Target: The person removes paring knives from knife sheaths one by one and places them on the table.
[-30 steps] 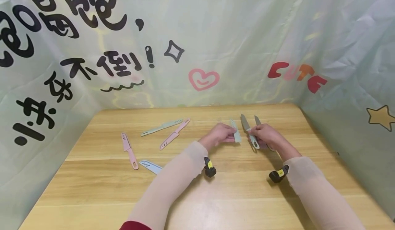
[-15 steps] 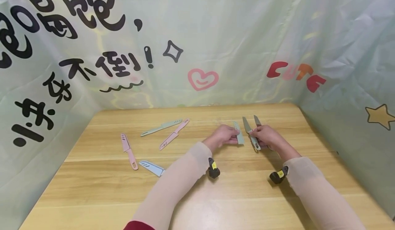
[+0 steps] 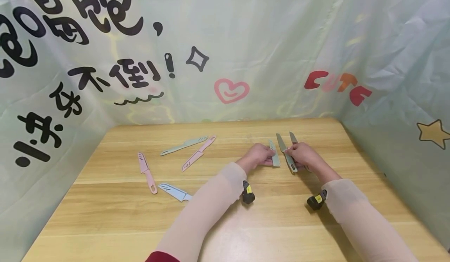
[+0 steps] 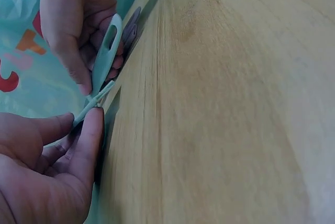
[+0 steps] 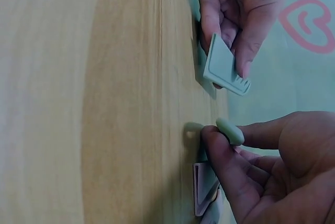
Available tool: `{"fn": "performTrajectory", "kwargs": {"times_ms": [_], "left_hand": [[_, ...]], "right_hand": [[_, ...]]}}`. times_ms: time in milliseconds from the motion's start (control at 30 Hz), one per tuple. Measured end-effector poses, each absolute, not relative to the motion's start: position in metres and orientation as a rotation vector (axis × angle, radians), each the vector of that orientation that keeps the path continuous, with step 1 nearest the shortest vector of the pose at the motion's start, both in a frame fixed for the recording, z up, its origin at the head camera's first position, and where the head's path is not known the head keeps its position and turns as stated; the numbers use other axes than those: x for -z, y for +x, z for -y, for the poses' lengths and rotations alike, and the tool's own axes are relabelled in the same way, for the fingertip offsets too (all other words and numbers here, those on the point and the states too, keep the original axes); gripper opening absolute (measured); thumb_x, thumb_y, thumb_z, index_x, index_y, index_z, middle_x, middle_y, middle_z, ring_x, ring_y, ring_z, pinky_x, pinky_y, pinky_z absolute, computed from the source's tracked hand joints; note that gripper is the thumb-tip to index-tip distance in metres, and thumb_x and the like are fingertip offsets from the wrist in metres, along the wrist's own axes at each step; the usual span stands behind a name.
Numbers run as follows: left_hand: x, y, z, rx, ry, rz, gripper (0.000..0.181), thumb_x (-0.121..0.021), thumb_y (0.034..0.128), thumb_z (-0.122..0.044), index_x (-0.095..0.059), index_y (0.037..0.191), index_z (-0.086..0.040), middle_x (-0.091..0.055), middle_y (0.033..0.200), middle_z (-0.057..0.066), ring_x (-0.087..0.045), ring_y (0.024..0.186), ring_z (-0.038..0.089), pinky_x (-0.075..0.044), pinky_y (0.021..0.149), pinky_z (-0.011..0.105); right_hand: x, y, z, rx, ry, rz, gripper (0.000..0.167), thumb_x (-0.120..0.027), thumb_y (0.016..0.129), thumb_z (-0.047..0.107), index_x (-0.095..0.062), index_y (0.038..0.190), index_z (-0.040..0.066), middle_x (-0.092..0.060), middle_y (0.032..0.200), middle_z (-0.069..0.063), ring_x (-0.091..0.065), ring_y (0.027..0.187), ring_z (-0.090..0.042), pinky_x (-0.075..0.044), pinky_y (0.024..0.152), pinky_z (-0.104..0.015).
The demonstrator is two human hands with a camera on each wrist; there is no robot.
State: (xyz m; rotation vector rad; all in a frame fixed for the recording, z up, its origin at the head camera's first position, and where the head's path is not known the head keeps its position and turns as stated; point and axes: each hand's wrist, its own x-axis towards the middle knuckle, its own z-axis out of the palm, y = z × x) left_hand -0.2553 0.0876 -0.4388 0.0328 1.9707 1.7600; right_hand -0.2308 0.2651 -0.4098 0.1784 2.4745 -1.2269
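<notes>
My left hand [image 3: 258,155] pinches a pale green blade sheath [image 3: 275,154] between thumb and fingers. Close on its right, my right hand [image 3: 303,154] holds a kitchen knife [image 3: 290,163] by its pale green handle. That knife's grey blade is bare and points toward the back wall. In the head view a gap separates sheath and blade. A second bare blade [image 3: 293,138] shows beyond the right hand, which hides its handle. The right wrist view shows a pinkish folded piece [image 5: 203,187] below the right hand, partly covered by the fingers.
On the left of the wooden table [image 3: 105,215] lie a pink sheathed knife [image 3: 147,172], a green one [image 3: 183,146] and another pink one [image 3: 198,153]. A blue sheathed knife [image 3: 174,191] is partly hidden by the left sleeve. Printed cloth [image 3: 274,51] surrounds the table.
My left hand has moved right with the sheath, closer to the knife. The knife in my right hand has shifted slightly toward me. More of the blue knife shows beside the left sleeve.
</notes>
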Motion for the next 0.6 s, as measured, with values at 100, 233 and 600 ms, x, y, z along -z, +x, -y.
{"fn": "performTrajectory", "kwargs": {"times_ms": [100,233,600], "left_hand": [[0.4383,-0.2526,-0.0897,-1.734,0.025,-2.02,0.022,-0.062,0.0959,-0.008,-0.066,0.109,0.01,-0.067,0.077,0.011,-0.068,0.07,0.019,-0.061,0.063,0.025],[0.4355,-0.2491,-0.0922,-1.668,0.032,-2.11,0.021,-0.063,0.0961,-0.01,-0.068,0.107,0.007,-0.066,0.073,0.009,-0.063,0.061,0.013,-0.06,0.06,0.023],[0.4325,-0.2495,-0.0967,-1.534,0.041,-2.243,0.016,-0.066,0.0948,-0.013,-0.071,0.093,0.002,-0.064,0.066,0.005,-0.059,0.053,0.009,-0.057,0.053,0.02]], "right_hand": [[0.4098,-0.2309,-0.2644,1.219,0.199,-2.476,0.035,-0.048,0.103,0.02,-0.055,0.121,-0.009,-0.057,0.091,-0.014,-0.062,0.07,-0.019,-0.061,0.061,-0.035],[0.4099,-0.2316,-0.2637,1.181,0.192,-2.505,0.031,-0.05,0.103,0.019,-0.058,0.115,-0.008,-0.057,0.089,-0.014,-0.063,0.07,-0.019,-0.06,0.061,-0.033],[0.4124,-0.2351,-0.2634,1.108,0.159,-2.582,0.024,-0.054,0.101,0.019,-0.059,0.094,-0.004,-0.058,0.084,-0.013,-0.064,0.066,-0.017,-0.06,0.059,-0.031]]}}
